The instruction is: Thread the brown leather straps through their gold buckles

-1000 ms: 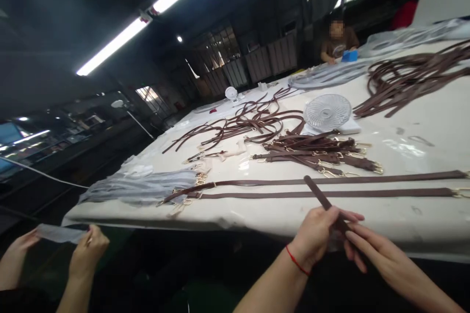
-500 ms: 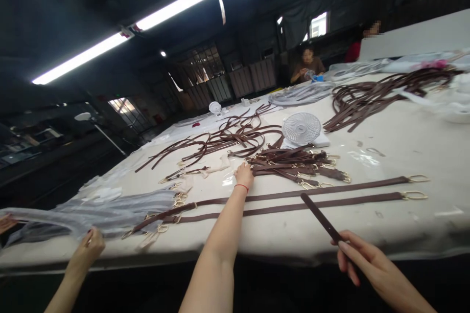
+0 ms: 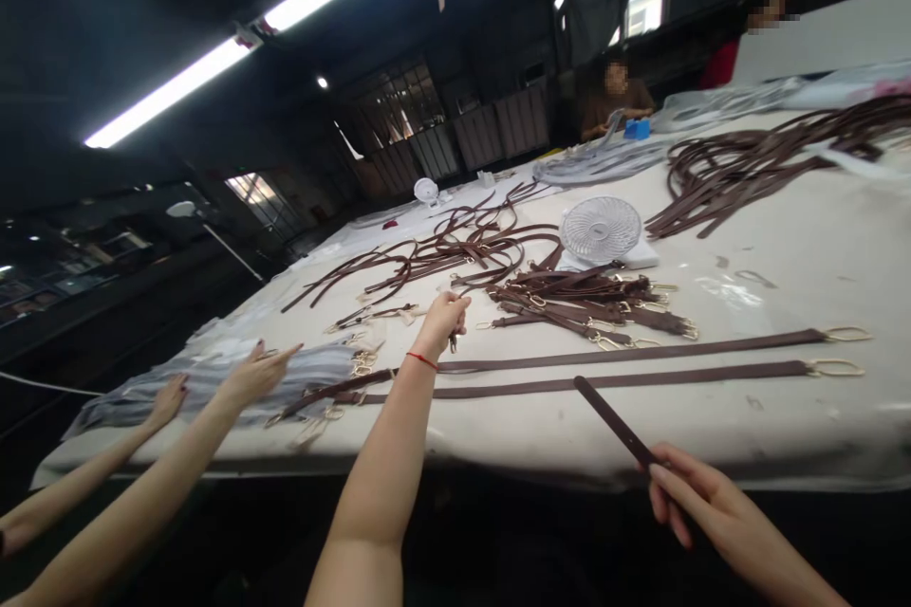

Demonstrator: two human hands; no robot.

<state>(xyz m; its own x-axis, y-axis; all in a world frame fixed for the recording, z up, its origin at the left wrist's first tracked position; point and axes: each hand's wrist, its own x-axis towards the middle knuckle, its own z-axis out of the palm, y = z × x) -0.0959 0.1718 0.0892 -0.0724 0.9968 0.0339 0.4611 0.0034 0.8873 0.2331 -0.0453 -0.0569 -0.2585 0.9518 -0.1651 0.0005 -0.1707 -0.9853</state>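
My left hand (image 3: pixel 442 322), with a red string on its wrist, is closed above the table, and a small dark, partly shiny piece shows below its fingers. My right hand (image 3: pixel 687 493) pinches a dark brown strap end (image 3: pixel 612 422) that points up and left past the table's front edge. Between the hands lie two long brown straps (image 3: pixel 641 356) with gold oval rings at their right ends. Behind them is a pile of short brown straps (image 3: pixel 590 299) with gold clasps.
At the left, another person's hands (image 3: pixel 260 375) are over grey plastic-wrapped straps (image 3: pixel 213 379). A white fan (image 3: pixel 600 229) stands behind the pile. Loose long straps (image 3: pixel 455 251) lie farther back, with more straps (image 3: pixel 740 171) at the right. A person (image 3: pixel 616 100) sits across the table.
My left hand has moved left, off the pile, with a small piece in it. The other person's hands have let go of the raised plastic and moved right. The view has shifted slightly.
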